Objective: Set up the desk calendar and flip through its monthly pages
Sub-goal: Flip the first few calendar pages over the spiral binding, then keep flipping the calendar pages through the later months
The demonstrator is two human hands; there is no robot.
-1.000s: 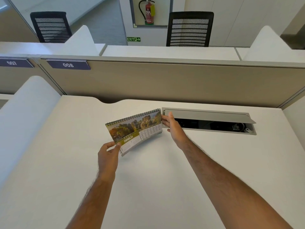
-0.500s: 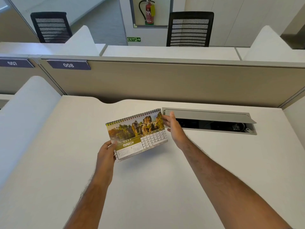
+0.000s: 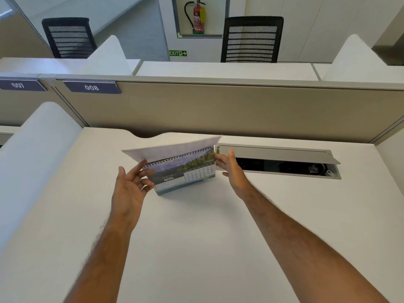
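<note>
A spiral-bound desk calendar stands upright on the white desk, showing the APRIL page with a landscape photo. One white page is lifted above the spiral, blurred, its blank back facing me. My left hand is at the calendar's left edge, fingers spread and touching the lifted page's lower left corner. My right hand holds the calendar's right edge between thumb and fingers.
An open grey cable hatch lies in the desk just right of the calendar. A beige partition bounds the desk at the back, and a white side divider stands at the left. Black chairs are beyond.
The MARCH page has been flipped up over the spiral, exposing APRIL. The calendar now stands upright on the desk. My left hand moved up from the lower left corner with the page.
</note>
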